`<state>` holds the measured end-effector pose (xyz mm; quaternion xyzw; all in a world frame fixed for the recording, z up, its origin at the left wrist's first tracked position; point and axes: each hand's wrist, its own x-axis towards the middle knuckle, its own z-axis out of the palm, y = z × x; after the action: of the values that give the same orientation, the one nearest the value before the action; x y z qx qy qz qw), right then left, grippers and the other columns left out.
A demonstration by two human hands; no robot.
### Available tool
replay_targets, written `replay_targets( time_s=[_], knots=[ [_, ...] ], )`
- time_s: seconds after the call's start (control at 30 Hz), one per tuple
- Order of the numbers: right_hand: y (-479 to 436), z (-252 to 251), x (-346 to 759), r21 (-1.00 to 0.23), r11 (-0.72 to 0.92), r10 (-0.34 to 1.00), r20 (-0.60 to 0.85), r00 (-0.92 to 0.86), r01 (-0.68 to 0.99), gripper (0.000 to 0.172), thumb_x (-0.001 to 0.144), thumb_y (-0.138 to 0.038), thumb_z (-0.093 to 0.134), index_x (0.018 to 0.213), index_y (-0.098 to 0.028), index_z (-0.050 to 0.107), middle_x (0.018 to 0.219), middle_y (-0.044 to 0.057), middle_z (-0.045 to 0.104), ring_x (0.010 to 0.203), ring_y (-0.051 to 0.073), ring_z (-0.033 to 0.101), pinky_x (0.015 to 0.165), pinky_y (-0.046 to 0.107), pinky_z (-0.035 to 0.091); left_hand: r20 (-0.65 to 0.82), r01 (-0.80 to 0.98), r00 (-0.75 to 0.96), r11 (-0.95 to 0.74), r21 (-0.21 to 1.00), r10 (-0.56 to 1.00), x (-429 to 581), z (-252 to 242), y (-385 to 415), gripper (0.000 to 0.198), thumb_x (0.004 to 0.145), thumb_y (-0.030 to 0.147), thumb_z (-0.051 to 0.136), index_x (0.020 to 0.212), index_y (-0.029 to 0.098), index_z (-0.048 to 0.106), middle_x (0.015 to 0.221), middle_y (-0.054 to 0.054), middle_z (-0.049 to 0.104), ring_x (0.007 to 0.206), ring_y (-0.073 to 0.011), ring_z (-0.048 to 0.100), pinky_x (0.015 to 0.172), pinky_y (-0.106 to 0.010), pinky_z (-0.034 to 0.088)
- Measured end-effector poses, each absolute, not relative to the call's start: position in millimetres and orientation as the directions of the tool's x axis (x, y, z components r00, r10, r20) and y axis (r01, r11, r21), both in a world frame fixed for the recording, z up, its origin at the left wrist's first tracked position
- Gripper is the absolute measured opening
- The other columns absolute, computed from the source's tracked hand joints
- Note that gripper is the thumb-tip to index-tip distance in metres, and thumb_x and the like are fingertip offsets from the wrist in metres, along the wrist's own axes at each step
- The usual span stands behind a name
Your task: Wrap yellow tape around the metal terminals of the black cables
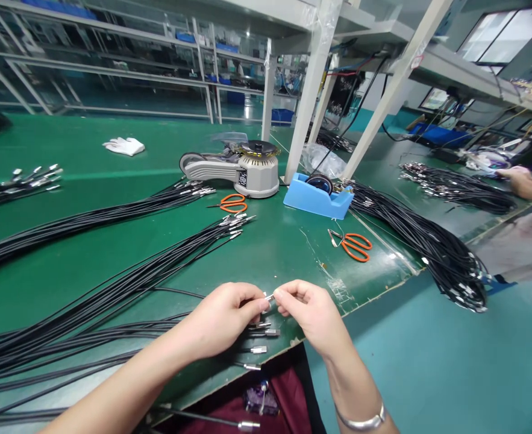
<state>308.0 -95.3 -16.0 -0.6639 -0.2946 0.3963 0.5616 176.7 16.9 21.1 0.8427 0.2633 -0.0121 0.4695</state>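
Pinching one metal cable tip (269,297) between left hand (224,319) and right hand (313,313), loose cable ends (259,337) lie unhandled just below the grip.

A shiny metal tip (269,296) is being pinched between the left hand (223,319) and the right hand (313,313). Matt black rubbery cables (112,289) are being shown on a smooth, faintly glossy green table (270,247). Glossy blue plastic is being displayed by the tape holder (317,199), orange plastic by the scissors (355,246), white cloth by the glove (124,145).
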Motion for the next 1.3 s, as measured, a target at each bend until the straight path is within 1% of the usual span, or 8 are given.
replay_targets(
  time_s=[0.3, 0.47, 0.53, 0.6, 0.77, 0.93, 1.13, 1.3],
  knots=[
    [-94.8, -18.1, 303.7, -0.977, -0.211, 0.846, -0.164, 0.507, 0.037, 0.021, 0.077, -0.035, 0.061, 0.072, -0.014, 0.062, 0.066, 0.002, 0.063, 0.064, 0.014, 0.057, 0.064, 0.026, 0.045, -0.194, 0.478, 0.839, -0.518, 0.71, 0.508, 182.4, 7.8, 7.2, 0.03, 0.084, 0.03, 0.044, 0.061, 0.017, 0.059, 0.06, 0.002, 0.056, 0.06, -0.0124, 0.051, 0.057, -0.022, 0.035],
    [-109.2, -18.1, 308.8, -0.924, -0.359, 0.87, -0.279, 0.407, 0.134, 0.018, 0.077, -0.031, 0.059, 0.069, -0.016, 0.064, 0.063, 0.002, 0.063, 0.062, 0.015, 0.057, 0.06, 0.025, 0.043, -0.101, 0.385, 0.898, -0.657, 0.648, 0.427, 170.4, 17.1, 21.6, 0.027, 0.089, 0.033, 0.044, 0.08, 0.023, 0.067, 0.077, 0.002, 0.068, 0.073, -0.0128, 0.059, 0.067, -0.021, 0.041],
    [-116.7, -15.3, 316.0, -0.879, -0.411, 0.887, -0.324, 0.331, 0.243, 0.017, 0.076, -0.028, 0.059, 0.067, -0.016, 0.066, 0.063, 0.002, 0.065, 0.062, 0.016, 0.057, 0.059, 0.025, 0.042, 0.01, 0.435, 0.858, -0.736, 0.518, 0.514, 166.3, 19.2, 44.3, 0.023, 0.09, 0.033, 0.045, 0.089, 0.024, 0.066, 0.088, 0.002, 0.068, 0.085, -0.0138, 0.06, 0.079, -0.022, 0.041],
    [-120.1, -9.9, 325.6, -0.847, -0.427, 0.897, -0.353, 0.265, 0.318, 0.017, 0.077, -0.029, 0.058, 0.07, -0.017, 0.068, 0.067, 0.003, 0.068, 0.064, 0.016, 0.059, 0.06, 0.025, 0.043, 0.099, 0.58, 0.778, -0.769, 0.269, 0.621, 165.4, 15.7, 72.6, 0.022, 0.09, 0.028, 0.044, 0.094, 0.023, 0.065, 0.094, -0.002, 0.066, 0.092, -0.0163, 0.058, 0.086, -0.025, 0.041],
    [-90.8, 7.3, 345.5, -0.902, -0.326, 0.928, -0.248, 0.277, 0.282, 0.022, 0.083, -0.035, 0.053, 0.077, -0.017, 0.065, 0.073, 0.003, 0.068, 0.065, 0.014, 0.06, 0.059, 0.023, 0.045, 0.13, 0.705, 0.685, -0.697, 0.131, 0.717, 174.1, -4.6, 119.7, 0.019, 0.085, 0.015, 0.046, 0.087, 0.012, 0.065, 0.087, -0.013, 0.062, 0.089, -0.0265, 0.057, 0.08, -0.037, 0.043],
    [-9.7, 3.7, 347.6, -0.873, -0.183, 0.978, -0.116, 0.172, 0.452, 0.016, 0.081, -0.026, 0.054, 0.074, -0.019, 0.068, 0.071, 0.003, 0.069, 0.062, 0.015, 0.061, 0.059, 0.025, 0.047, 0.145, 0.697, 0.693, -0.708, 0.119, 0.706, 178.3, -14.9, 118.3, 0.021, 0.084, 0.012, 0.045, 0.092, 0.014, 0.065, 0.087, -0.012, 0.062, 0.089, -0.0251, 0.056, 0.08, -0.036, 0.043],
    [75.1, -19.9, 349.7, -0.858, -0.128, 0.963, 0.012, 0.269, 0.497, 0.017, 0.066, -0.007, 0.064, 0.07, -0.022, 0.07, 0.09, 0.003, 0.068, 0.092, 0.02, 0.06, 0.092, 0.033, 0.039, 0.185, 0.669, 0.693, -0.717, 0.197, 0.697, 191.3, -24.2, 119.9, 0.02, 0.085, 0.018, 0.048, 0.083, 0.013, 0.067, 0.089, -0.013, 0.062, 0.09, -0.0259, 0.054, 0.082, -0.037, 0.042],
    [78.5, -31.8, 353.7, -0.935, -0.184, 0.949, -0.089, 0.301, 0.303, 0.016, 0.078, -0.017, 0.057, 0.089, -0.017, 0.069, 0.077, 0.003, 0.068, 0.069, 0.013, 0.062, 0.068, 0.027, 0.05, 0.201, 0.614, 0.691, -0.71, 0.344, 0.695, 195.3, -27.3, 121.6, 0.022, 0.084, 0.014, 0.044, 0.077, 0.017, 0.065, 0.085, -0.008, 0.063, 0.087, -0.0225, 0.055, 0.08, -0.034, 0.042]
  ],
)
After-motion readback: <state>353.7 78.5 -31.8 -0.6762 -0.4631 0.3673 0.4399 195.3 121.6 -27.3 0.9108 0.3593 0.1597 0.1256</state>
